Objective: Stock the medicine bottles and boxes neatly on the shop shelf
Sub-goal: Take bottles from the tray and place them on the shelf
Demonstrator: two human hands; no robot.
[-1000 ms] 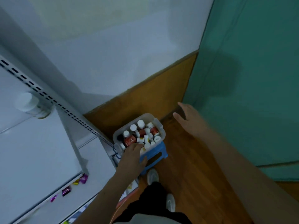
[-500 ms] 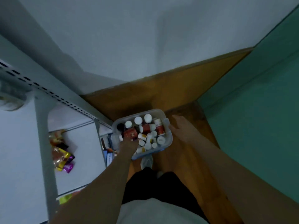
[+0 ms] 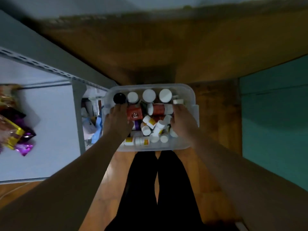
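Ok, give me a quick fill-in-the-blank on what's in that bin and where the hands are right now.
1. Both hands, the left hand and the right hand, reach into the clear plastic ____.
2. Along the far wall of the bin, beside three white caps, stands one bottle with a ____ cap.
3. The red bottle between the hands lies on its ____.
4. The shelf with the purple wrappers is on the person's ____.

Missing words: bin; black; side; left

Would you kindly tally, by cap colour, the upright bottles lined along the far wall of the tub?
Black cap: 1
White caps: 3
Total: 4. The small corner cap is unclear and left out.
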